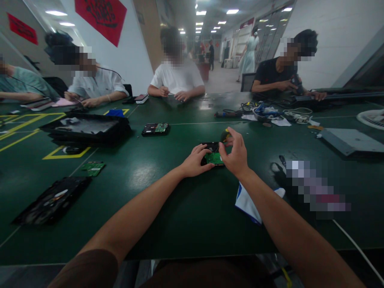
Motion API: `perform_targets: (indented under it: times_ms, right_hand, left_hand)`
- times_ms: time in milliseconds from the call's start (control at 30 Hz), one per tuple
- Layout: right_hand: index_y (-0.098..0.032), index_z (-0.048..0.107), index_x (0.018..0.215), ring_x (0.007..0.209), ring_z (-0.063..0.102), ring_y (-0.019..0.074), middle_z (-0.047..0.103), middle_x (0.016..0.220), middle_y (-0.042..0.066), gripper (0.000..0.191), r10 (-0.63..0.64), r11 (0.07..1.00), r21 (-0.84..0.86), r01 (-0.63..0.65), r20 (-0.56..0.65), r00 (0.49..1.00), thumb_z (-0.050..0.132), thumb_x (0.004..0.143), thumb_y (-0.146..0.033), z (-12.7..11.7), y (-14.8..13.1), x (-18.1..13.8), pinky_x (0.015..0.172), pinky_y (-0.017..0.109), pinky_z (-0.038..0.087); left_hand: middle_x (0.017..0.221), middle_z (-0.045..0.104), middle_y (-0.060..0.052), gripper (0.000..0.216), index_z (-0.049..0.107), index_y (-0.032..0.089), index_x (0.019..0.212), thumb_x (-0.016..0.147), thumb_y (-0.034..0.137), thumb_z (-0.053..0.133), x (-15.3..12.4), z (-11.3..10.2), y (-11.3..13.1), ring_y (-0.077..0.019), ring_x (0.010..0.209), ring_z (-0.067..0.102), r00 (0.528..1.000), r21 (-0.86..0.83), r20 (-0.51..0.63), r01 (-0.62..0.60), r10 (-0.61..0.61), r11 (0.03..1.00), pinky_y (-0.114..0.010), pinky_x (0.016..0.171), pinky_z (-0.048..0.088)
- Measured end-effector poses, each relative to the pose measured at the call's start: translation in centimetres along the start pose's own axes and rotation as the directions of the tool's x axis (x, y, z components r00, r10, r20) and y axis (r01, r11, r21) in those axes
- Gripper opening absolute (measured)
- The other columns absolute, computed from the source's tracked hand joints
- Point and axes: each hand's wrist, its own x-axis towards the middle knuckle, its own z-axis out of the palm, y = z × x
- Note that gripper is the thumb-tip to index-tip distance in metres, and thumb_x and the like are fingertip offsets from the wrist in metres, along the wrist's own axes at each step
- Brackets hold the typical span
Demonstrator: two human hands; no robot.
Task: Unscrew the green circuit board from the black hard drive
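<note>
We're ranging over a wide green surface (186, 216), and it's busy! Left, we spot a black panel (51, 202), a green circuit board (94, 168), a black tray (90, 137) beyond; centre, a black-and-green device (214, 159), its lookalike (156, 129) farther left; right, a blue-edged white cloth (247, 202), a grey metal case (352, 140), tangled cables (298, 115) behind.

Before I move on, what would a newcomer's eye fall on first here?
Near the centre, the left hand's grip is on a green-boarded device, with the right hand's grip at its right end beside a dark-and-yellow object. Next, the big red sign at upper left, then the black tray lower on that side.
</note>
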Motion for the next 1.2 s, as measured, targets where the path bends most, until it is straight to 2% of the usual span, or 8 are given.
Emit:
perform_targets:
  times_ms: [100, 300, 433, 633, 767, 967, 1100, 1200]
  right_hand:
    - [-0.028, 0.036, 0.157, 0.091, 0.066, 0.0242, 0.056, 0.135, 0.015, 0.066, 0.011, 1.0, -0.022, -0.011, -0.008, 1.0, 0.063, 0.097, -0.031, 0.01, 0.07, -0.01, 0.077, 0.048, 0.068]
    - [-0.031, 0.029, 0.163, 0.103, 0.067, 0.0268, 0.053, 0.142, 0.015, 0.069, 0.0, 1.0, 0.008, 0.0, 0.023, 1.0, 0.056, 0.099, -0.027, 0.03, 0.02, -0.02, 0.082, 0.049, 0.069]
    - [-0.03, 0.035, 0.159, 0.093, 0.068, 0.0232, 0.054, 0.139, 0.015, 0.067, 0.016, 1.0, 0.0, -0.016, 0.002, 1.0, 0.063, 0.098, -0.031, 0.01, -0.06, 0.03, 0.077, 0.046, 0.069]
    - [-0.029, 0.033, 0.162, 0.107, 0.068, 0.0273, 0.053, 0.144, 0.016, 0.065, -0.014, 1.0, 0.021, 0.014, 0.003, 1.0, 0.056, 0.101, -0.027, 0.07, 0.09, -0.04, 0.085, 0.05, 0.069]
    - [-0.03, 0.038, 0.157, 0.101, 0.068, 0.0262, 0.052, 0.142, 0.015, 0.063, 0.02, 0.999, 0.043, -0.02, 0.004, 1.0, 0.062, 0.099, -0.031, 0.12, 0.12, -0.13, 0.077, 0.047, 0.07]
    - [-0.029, 0.033, 0.16, 0.106, 0.069, 0.0272, 0.051, 0.146, 0.017, 0.064, 0.0, 0.999, 0.039, 0.0, 0.008, 1.0, 0.056, 0.101, -0.027, 0.15, 0.0, -0.09, 0.084, 0.049, 0.069]
    - [-0.029, 0.037, 0.158, 0.102, 0.067, 0.0252, 0.053, 0.14, 0.015, 0.063, 0.004, 1.0, 0.031, -0.004, 0.001, 1.0, 0.061, 0.099, -0.029, 0.13, 0.02, -0.09, 0.079, 0.046, 0.069]
    - [-0.028, 0.037, 0.158, 0.104, 0.067, 0.0262, 0.053, 0.141, 0.015, 0.065, -0.008, 0.999, 0.034, 0.008, -0.003, 1.0, 0.061, 0.098, -0.028, 0.19, 0.14, -0.14, 0.081, 0.046, 0.069]
  left_hand:
    - [0.164, 0.043, -0.016, 0.063, 0.058, 0.022, 0.141, 0.089, 0.054, 0.075, 0.01, 0.07, -0.11, -0.0386, 0.16, 0.027, 1.0, 0.003, -0.005, -0.009, 0.009, 1.0, -0.061, 0.13, 0.028]
    - [0.165, 0.043, -0.014, 0.063, 0.057, 0.025, 0.142, 0.089, 0.056, 0.074, -0.02, -0.03, 0.05, -0.039, 0.16, 0.027, 1.0, 0.005, 0.002, 0.008, -0.008, 1.0, -0.063, 0.129, 0.029]
    - [0.165, 0.043, -0.014, 0.062, 0.059, 0.025, 0.14, 0.088, 0.054, 0.076, -0.03, -0.08, 0.12, -0.0394, 0.16, 0.027, 1.0, -0.009, -0.001, 0.007, -0.007, 1.0, -0.063, 0.13, 0.028]
    - [0.164, 0.044, -0.014, 0.062, 0.058, 0.024, 0.141, 0.089, 0.054, 0.076, -0.02, -0.05, 0.07, -0.0393, 0.16, 0.026, 1.0, -0.015, 0.001, 0.004, -0.004, 1.0, -0.063, 0.13, 0.027]
    - [0.165, 0.042, -0.014, 0.063, 0.058, 0.025, 0.141, 0.089, 0.054, 0.076, -0.01, -0.13, 0.12, -0.0394, 0.161, 0.025, 1.0, -0.011, 0.007, 0.009, -0.009, 1.0, -0.063, 0.13, 0.027]
    - [0.165, 0.043, -0.015, 0.064, 0.057, 0.023, 0.142, 0.089, 0.056, 0.074, -0.04, -0.03, -0.03, -0.0391, 0.161, 0.025, 1.0, -0.009, 0.002, -0.003, 0.003, 1.0, -0.061, 0.131, 0.027]
    - [0.165, 0.042, -0.015, 0.063, 0.058, 0.023, 0.141, 0.089, 0.054, 0.075, -0.02, 0.04, -0.04, -0.0394, 0.161, 0.026, 1.0, -0.009, -0.006, -0.004, 0.004, 1.0, -0.062, 0.13, 0.027]
    - [0.163, 0.045, -0.014, 0.062, 0.058, 0.023, 0.14, 0.089, 0.053, 0.075, 0.0, 0.07, -0.02, -0.039, 0.16, 0.027, 1.0, -0.001, -0.007, -0.009, 0.009, 1.0, -0.062, 0.131, 0.027]
